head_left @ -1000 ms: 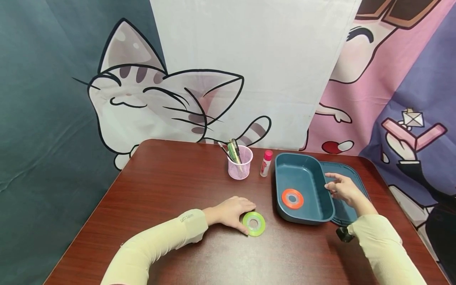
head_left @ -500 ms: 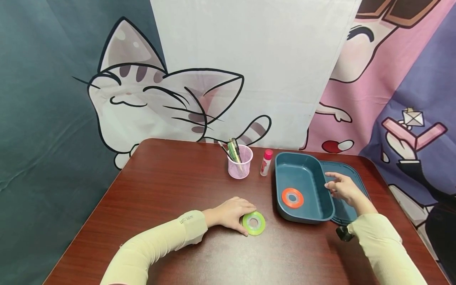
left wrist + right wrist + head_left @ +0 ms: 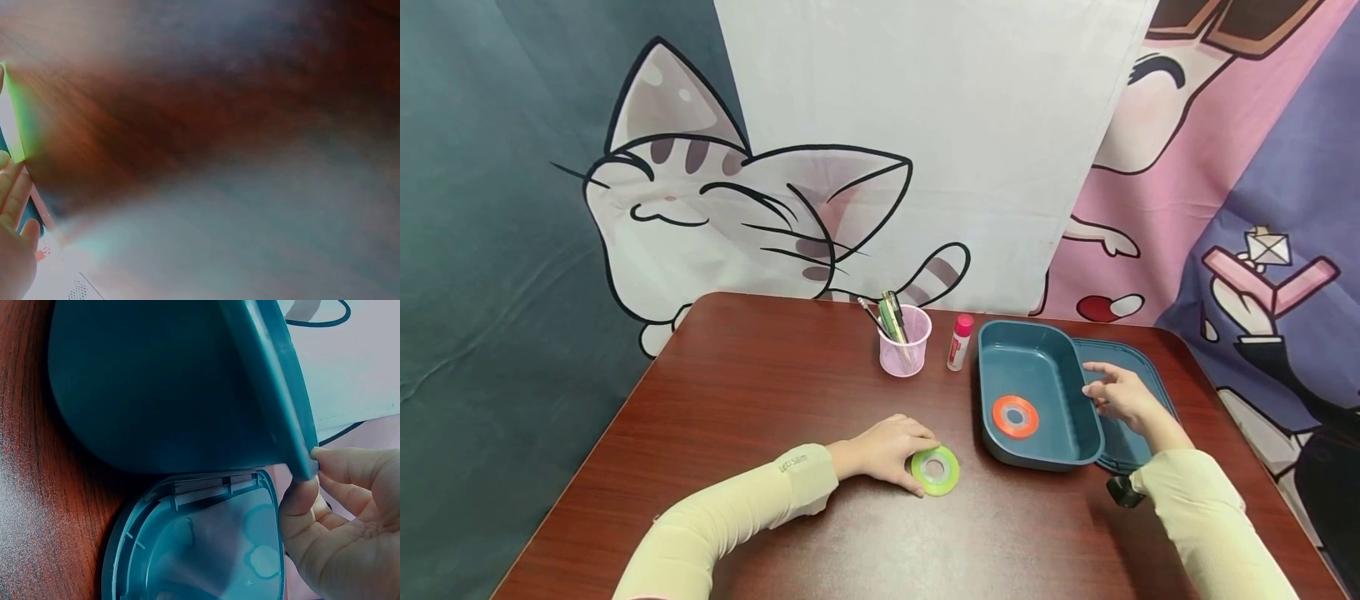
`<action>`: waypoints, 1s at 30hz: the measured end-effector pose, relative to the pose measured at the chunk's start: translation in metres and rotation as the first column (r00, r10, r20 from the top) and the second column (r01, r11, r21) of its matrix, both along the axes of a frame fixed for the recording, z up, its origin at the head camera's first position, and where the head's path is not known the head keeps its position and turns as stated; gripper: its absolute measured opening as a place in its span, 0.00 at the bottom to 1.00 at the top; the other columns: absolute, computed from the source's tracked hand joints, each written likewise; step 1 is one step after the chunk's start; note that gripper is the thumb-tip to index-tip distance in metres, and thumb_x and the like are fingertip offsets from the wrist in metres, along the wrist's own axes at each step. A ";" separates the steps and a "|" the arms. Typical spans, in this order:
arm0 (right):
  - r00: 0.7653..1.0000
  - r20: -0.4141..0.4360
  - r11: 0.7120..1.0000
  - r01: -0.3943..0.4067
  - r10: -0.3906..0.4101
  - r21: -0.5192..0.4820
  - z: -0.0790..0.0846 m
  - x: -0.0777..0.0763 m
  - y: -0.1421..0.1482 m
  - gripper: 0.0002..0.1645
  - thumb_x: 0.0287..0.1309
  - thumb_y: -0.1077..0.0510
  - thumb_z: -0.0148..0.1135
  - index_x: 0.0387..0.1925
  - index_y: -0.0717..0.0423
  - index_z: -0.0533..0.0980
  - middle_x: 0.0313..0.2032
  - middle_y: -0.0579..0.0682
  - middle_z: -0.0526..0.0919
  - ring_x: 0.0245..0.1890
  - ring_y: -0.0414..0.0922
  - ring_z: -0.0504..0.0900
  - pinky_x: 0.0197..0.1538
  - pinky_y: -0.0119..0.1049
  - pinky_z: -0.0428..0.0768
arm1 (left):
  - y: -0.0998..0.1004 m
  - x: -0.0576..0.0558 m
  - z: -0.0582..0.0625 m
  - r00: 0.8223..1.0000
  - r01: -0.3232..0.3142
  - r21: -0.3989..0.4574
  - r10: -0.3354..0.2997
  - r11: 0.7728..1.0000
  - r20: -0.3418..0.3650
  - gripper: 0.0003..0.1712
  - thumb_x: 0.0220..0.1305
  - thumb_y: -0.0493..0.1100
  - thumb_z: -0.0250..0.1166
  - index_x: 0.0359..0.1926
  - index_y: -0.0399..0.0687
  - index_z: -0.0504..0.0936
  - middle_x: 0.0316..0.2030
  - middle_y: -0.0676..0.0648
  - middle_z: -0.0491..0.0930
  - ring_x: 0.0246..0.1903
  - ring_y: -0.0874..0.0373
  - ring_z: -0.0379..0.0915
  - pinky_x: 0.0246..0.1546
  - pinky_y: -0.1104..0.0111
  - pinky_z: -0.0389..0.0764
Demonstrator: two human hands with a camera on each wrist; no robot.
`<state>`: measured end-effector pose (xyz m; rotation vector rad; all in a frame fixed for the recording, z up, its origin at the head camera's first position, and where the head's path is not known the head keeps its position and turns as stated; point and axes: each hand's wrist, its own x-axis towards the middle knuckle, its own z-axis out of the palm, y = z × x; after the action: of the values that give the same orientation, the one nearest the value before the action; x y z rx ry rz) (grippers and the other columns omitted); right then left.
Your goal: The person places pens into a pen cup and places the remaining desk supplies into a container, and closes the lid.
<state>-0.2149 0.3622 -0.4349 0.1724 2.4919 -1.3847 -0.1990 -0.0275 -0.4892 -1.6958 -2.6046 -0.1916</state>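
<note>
In the head view my left hand rests on the table with its thumb and fingers around the left side of a green tape roll. The left wrist view catches only a bright green edge of that roll by the hand; the rest there is blurred. My right hand pinches the right rim of a blue plastic box between thumb and fingers, plain in the right wrist view. An orange tape roll lies flat inside the box, near its front left corner.
The box's blue lid lies on the table under and beside its right side. A glue stick with a pink cap stands left of the box. Further left is a pink mesh cup of pens. A printed cloth hangs behind the table.
</note>
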 end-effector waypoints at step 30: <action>1.000 -0.004 1.000 -0.001 0.001 -0.005 0.000 0.000 0.000 0.37 0.57 0.60 0.52 0.64 0.64 0.49 0.34 0.49 0.70 0.25 0.37 0.70 0.33 0.37 0.76 | 0.006 -0.002 0.008 0.998 -0.063 0.082 0.063 0.995 0.006 0.41 0.34 0.65 0.66 0.51 0.52 0.74 0.43 0.55 0.72 0.44 0.63 0.65 0.44 0.76 0.70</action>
<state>-0.2145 0.3619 -0.4354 0.1680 2.4910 -1.3923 -0.2008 -0.0216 -0.4810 -1.5870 -2.6091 -0.2957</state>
